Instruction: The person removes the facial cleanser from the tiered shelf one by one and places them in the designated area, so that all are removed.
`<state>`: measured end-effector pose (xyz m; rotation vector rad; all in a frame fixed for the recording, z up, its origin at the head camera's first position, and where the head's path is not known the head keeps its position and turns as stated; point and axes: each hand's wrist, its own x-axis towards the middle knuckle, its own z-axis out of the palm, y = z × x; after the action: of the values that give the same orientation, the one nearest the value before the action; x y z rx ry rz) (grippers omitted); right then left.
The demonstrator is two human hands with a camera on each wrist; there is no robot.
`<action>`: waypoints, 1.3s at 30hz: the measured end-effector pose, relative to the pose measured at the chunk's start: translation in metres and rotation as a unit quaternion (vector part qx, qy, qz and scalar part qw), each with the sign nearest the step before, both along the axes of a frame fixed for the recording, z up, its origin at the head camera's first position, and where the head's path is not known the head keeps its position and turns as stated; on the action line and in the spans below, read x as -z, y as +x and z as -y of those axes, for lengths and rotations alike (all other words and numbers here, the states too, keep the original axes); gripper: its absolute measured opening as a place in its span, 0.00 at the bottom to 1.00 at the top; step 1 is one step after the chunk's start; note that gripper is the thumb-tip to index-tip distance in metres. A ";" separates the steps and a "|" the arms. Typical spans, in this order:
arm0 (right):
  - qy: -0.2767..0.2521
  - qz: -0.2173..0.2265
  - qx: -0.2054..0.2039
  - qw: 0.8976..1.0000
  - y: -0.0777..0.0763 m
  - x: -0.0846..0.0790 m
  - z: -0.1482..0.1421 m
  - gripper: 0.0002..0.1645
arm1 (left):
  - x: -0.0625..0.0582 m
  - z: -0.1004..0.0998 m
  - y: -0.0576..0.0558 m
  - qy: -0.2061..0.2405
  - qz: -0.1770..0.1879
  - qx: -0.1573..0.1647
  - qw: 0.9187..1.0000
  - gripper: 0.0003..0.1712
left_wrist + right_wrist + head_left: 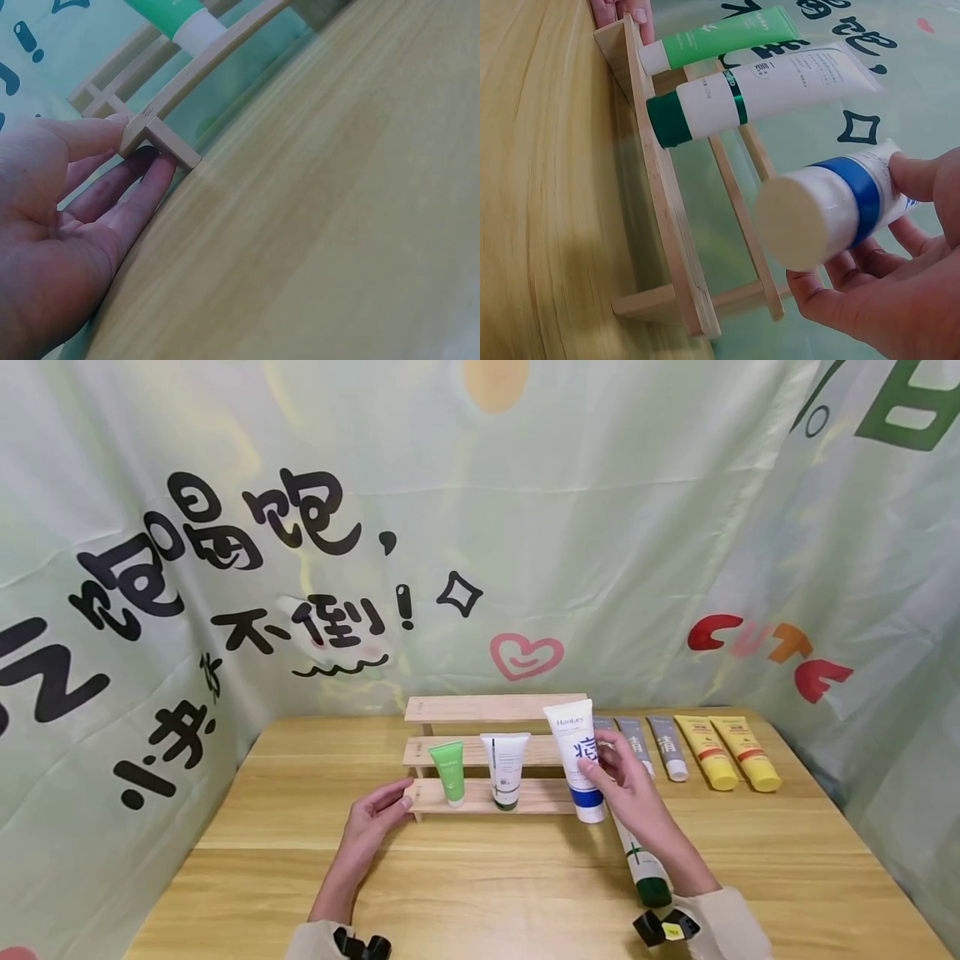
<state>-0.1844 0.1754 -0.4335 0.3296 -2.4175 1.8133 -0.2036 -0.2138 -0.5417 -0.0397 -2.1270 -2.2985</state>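
My right hand (626,785) holds a white squeeze tube with a blue band (576,752) between thumb and fingers, cap down. In the right wrist view the tube's pale cap (791,223) is in front of the bottom step, apart from it. My left hand (82,217) pinches the left end of the bottom step of a three-step wooden rack (191,82), thumb above and fingers below. On that step stand a small green tube (450,772) at the left and a white tube with a dark green cap (506,768) near the middle, both cap down.
Right of the rack lie several grey tubes (666,747) and two yellow tubes (742,753). A white tube with a green cap (647,868) lies under my right forearm, partly hidden. A printed cloth (637,527) hangs behind the wooden table (480,885).
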 end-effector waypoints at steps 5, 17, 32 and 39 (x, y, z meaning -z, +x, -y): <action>0.009 0.014 0.027 0.999 0.001 0.001 -0.009 0.28 | 0.001 -0.002 -0.001 0.003 0.004 0.001 1.000 0.23; 0.030 0.077 0.068 0.994 0.008 0.004 -0.029 0.33 | 0.001 -0.002 -0.001 0.006 0.004 -0.004 1.000 0.22; 0.006 0.188 0.033 0.982 0.021 0.002 -0.072 0.42 | 0.000 -0.001 0.000 0.002 0.008 -0.002 1.000 0.22; 0.038 0.222 0.051 0.973 0.027 0.004 -0.090 0.49 | -0.001 0.000 0.000 0.001 0.004 0.001 1.000 0.22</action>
<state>-0.1576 0.2656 -0.4376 -0.2182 -2.7293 1.9178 -0.2039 -0.2136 -0.5411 -0.0323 -2.1291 -2.3050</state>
